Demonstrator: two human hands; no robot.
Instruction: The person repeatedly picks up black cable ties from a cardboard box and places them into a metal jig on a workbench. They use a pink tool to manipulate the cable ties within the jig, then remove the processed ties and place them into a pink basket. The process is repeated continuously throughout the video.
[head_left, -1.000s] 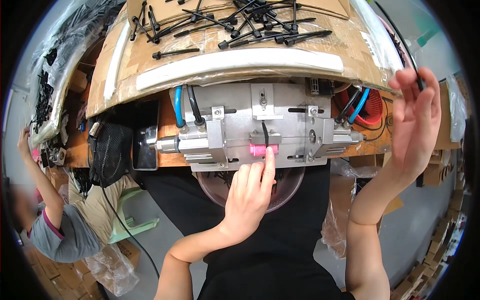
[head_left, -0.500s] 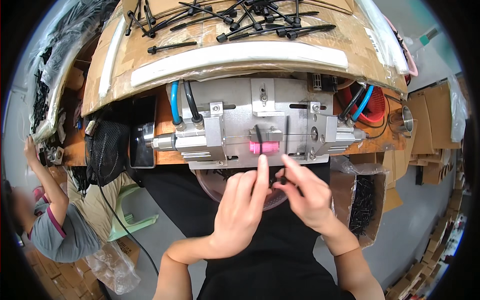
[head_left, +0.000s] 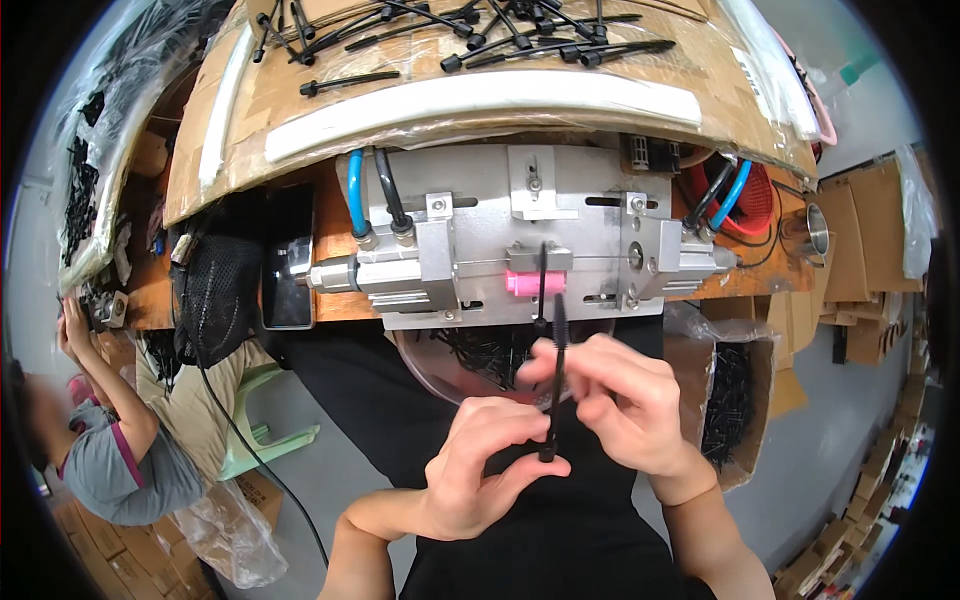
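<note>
Your left hand (head_left: 475, 480) pinches the ribbed-tip black rod (head_left: 556, 395) by its knobbed end, thumb against finger, its long axis running away from you. Your right hand (head_left: 635, 405) curls loosely beside the shaft; whether those fingers touch it, you can't tell. Just ahead sits the pink block (head_left: 521, 283) on the metal fixture plate (head_left: 480, 225), a second black rod (head_left: 543, 284) crossing it, bowl (head_left: 418, 368) below.

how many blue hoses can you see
2. One blue hose meets the left metal block, beside a black hose; another blue hose meets the right metal block. More may be hidden under the cardboard.
</note>
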